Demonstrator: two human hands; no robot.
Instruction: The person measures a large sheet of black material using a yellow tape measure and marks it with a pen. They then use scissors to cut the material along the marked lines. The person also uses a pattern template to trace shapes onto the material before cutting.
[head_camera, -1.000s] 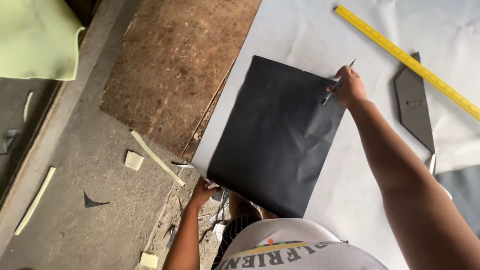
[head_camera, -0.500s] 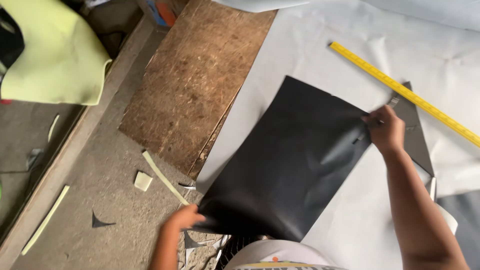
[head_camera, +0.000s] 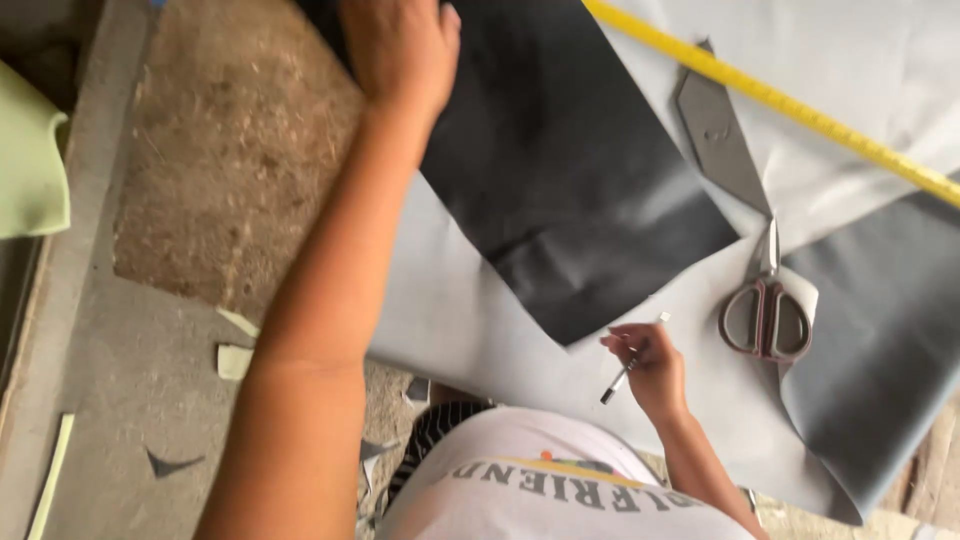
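My left hand (head_camera: 400, 50) reaches far forward and lies flat on the far part of a black sheet (head_camera: 570, 170), close to its left edge. The black sheet rests on a larger pale grey sheet (head_camera: 470, 320) spread over the floor. My right hand (head_camera: 645, 365) is drawn in close to my body, just past the black sheet's near corner, and holds a thin pen (head_camera: 625, 375) with a white tip. The pen tip is off the black sheet.
Grey-handled scissors (head_camera: 765, 315) lie to the right of my right hand. Beyond them are a pointed grey cut piece (head_camera: 720, 130) and a yellow ruler (head_camera: 780, 100). A brown board (head_camera: 230, 160), green foam (head_camera: 30, 160) and small scraps (head_camera: 235, 360) lie to the left.
My left hand went from the black sheet's near corner up to its far part. My right hand, still on the pen, pulled back from the far corner toward my body.
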